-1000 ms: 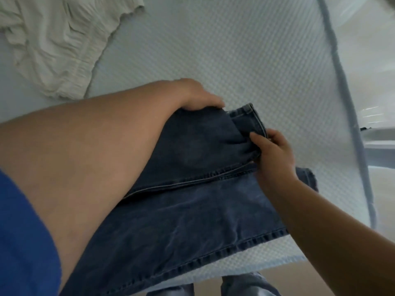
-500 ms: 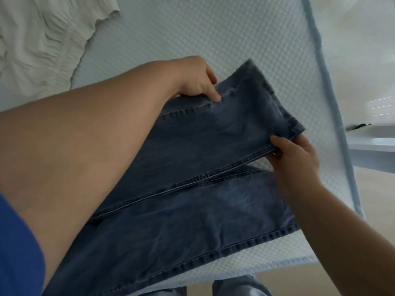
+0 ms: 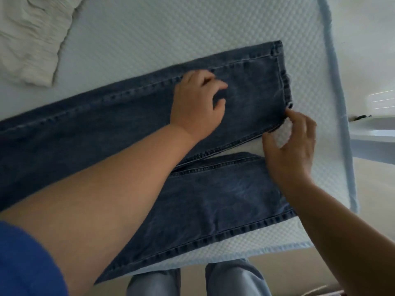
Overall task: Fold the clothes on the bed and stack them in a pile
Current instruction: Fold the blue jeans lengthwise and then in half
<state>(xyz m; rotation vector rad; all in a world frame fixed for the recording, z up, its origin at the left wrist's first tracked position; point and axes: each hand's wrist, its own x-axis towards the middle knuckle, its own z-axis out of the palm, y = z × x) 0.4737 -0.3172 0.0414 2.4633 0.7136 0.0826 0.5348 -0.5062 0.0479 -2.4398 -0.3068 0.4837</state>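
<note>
Dark blue jeans [image 3: 106,129] lie flat on the white quilted bed [image 3: 192,28], their two legs spread apart in a narrow V towards the right. My left hand [image 3: 196,105] rests on the upper leg near its hem, fingers loosely bent on the denim. My right hand [image 3: 292,152] hovers at the gap between the legs. Its index fingertip touches the lower hem corner of the upper leg, and bare mattress shows between thumb and fingers. The lower leg [image 3: 213,204] runs along the bed's near edge.
A crumpled cream garment [image 3: 27,39] lies at the top left of the bed. The blue-piped mattress edge [image 3: 333,103] runs down the right side, with a white piece of furniture [image 3: 374,135] beyond it. My own legs [image 3: 235,280] stand at the near edge.
The upper jeans leg has been unfolded and pulled out flat towards the right. My left hand moved onto it, and my right hand released its pinch on the hem.
</note>
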